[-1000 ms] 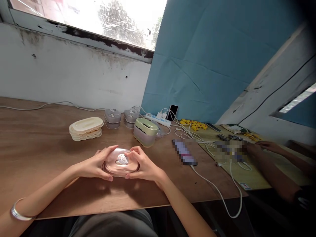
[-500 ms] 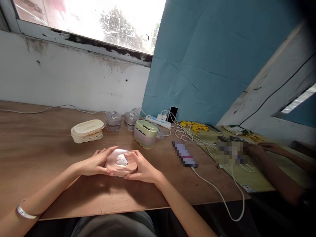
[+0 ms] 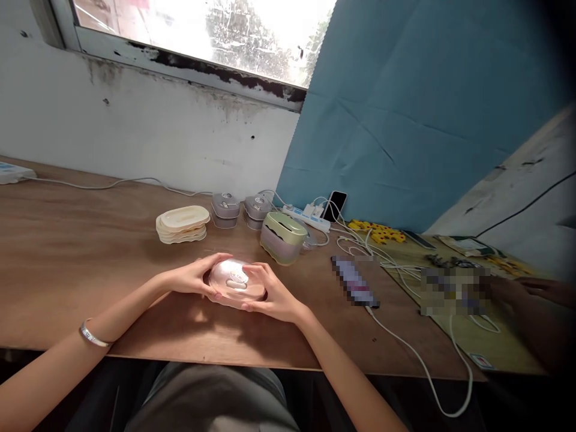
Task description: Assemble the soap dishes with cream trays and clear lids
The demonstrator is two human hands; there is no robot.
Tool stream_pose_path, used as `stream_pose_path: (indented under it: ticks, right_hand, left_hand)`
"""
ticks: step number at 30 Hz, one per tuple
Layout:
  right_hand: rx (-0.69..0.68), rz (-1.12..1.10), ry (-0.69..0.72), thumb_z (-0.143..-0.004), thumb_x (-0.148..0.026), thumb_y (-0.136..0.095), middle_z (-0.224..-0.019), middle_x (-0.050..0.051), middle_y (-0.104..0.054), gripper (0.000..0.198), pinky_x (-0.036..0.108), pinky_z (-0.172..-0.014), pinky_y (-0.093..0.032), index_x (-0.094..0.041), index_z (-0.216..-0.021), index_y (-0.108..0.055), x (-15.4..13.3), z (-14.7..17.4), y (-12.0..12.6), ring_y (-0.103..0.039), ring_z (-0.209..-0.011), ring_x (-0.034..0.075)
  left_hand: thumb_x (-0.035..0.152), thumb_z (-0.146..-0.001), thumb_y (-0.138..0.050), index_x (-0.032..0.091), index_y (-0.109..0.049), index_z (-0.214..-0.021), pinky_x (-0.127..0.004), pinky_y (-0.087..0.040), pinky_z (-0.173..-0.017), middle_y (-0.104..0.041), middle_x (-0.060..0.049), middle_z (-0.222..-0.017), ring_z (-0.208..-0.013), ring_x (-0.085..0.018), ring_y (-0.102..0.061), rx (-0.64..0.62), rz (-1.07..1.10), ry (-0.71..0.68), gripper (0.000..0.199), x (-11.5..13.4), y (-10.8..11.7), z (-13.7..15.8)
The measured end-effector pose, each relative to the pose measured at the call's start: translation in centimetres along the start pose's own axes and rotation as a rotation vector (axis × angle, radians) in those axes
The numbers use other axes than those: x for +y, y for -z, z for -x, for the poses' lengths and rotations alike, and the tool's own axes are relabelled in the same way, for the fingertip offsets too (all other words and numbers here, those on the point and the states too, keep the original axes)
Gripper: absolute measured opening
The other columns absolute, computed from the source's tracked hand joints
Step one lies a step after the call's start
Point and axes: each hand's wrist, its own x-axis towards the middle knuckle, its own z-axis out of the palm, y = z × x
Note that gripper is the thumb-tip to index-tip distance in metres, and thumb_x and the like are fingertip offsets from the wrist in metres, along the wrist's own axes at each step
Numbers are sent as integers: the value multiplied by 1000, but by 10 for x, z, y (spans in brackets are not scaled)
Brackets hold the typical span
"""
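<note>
Head view: pinching clear oval piece [image 3: 231, 289] at seven o'clock by opposite ends, between left hand [image 3: 195, 277] and right hand [image 3: 276, 297]. Hold it level, pressing lightly and evenly. Beyond it, towards one o'clock, see green-lidded box [image 3: 282, 240].

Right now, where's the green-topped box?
Head view, near the middle: the green-topped box stands just beyond the right hand, to the right of two grey boxes.
</note>
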Motion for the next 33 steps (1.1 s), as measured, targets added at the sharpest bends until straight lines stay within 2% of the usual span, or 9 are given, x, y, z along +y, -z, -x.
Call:
stream_pose_path:
  ticks: [6, 11, 18, 21, 23, 26, 28, 30, 33]
  right_hand:
    - [30, 24, 43, -71, -40, -78, -129, 10, -43, 76, 43, -104, -40, -27, -136, -39, -3, 0, 2, -46, -122, 27]
    - [22, 35, 1, -72, -40, -78, -133, 11, -39, 78, 44, -107, -37, -28, -138, -38, 0, 0, 2, -42, -126, 27]
    - [58, 89, 67, -70, -40, -79, -139, 11, -25, 89, 45, -107, -37, -32, -143, -28, 5, 1, 3, -30, -135, 31]
    - [89, 126, 74, -73, -31, -75, -140, 11, -24, 84, 47, -109, -35, -33, -142, -27, 7, 2, 1, -29, -136, 31]
    - [128, 152, 66, -74, -25, -73, -143, 10, -22, 84, 49, -108, -35, -33, -142, -24, 8, 2, 0, -29, -136, 31]
    - [213, 186, 55, -75, -19, -69, -143, 12, -22, 81, 47, -102, -42, -30, -141, -24, 11, 1, -3, -46, -122, 27]
    - [257, 213, 39, -78, -17, -64, -131, 13, -38, 64, 43, -91, -49, -25, -133, -33, 12, 0, -4, -58, -102, 23]
    - [249, 231, 21, -81, -17, -58, -101, 7, -55, 41, 38, -77, -52, -22, -119, -44, 12, 0, -5, -61, -78, 18]
    - [136, 235, 34, -84, -23, -57, -63, -3, -54, 6, 30, -60, -50, -22, -88, -53, 6, -1, -6, -54, -54, 15]
  left_hand:
    - [43, -70, -74, 21, -26, -142, -37, -41, -102, -45, -11, -139, -127, -29, -45, -22, 63, -44, 88, 0, 1, 2]
    - [46, -70, -73, 21, -26, -141, -37, -44, -98, -46, -12, -137, -123, -29, -47, -19, 37, -34, 89, -3, 1, 2]
    - [52, -69, -73, 22, -27, -144, -58, -17, -108, -38, -16, -143, -132, -39, -30, 99, -136, 49, 93, 0, 0, 0]
    - [51, -77, -63, 19, -30, -141, -60, -19, -105, -39, -18, -141, -129, -39, -33, 213, -192, 98, 79, -3, 0, -2]
    - [48, -83, -56, 15, -42, -130, -61, -24, -101, -44, -19, -134, -124, -38, -37, 303, -224, 135, 59, -7, 1, -4]
    - [43, -90, -49, 13, -56, -101, -50, -39, -89, -58, -12, -104, -102, -29, -53, 348, -224, 144, 33, -11, 3, -6]
    - [42, -92, -47, 14, -58, -86, -38, -46, -77, -59, -5, -85, -82, -20, -58, 270, -183, 86, 31, -10, 3, -6]
    - [43, -91, -50, 14, -60, -80, -30, -46, -69, -61, -2, -79, -73, -16, -57, 155, -138, -1, 32, -6, 2, -5]
    - [42, -88, -54, 15, -64, -78, -25, -45, -66, -64, -2, -79, -72, -15, -58, 46, -101, -91, 31, 1, -1, -3]
